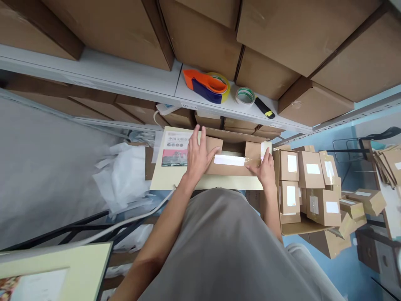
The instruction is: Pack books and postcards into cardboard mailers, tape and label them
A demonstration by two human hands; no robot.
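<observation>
A small brown cardboard box [230, 169] with a white label on its near side lies in front of me, its top partly open and short flaps raised at both ends. My left hand [198, 155] is at the box's left end, fingers stretched out and thumb against the left flap [214, 144]. At the right end, my right hand [265, 170] holds the corner, thumb on the near side below the right flap [252, 149]. Beneath the box is a pale yellow board [171, 180] with a printed sheet [174, 152] partly under my left hand.
On the shelf [131, 71] ahead lie an orange and blue tape dispenser [206, 85], a tape roll [245, 96] and a black utility knife [265, 107]. Large cartons [200, 46] stand behind them. To the right, an open carton [290, 228] holds several labelled boxes. White plastic bags [125, 175] lie left.
</observation>
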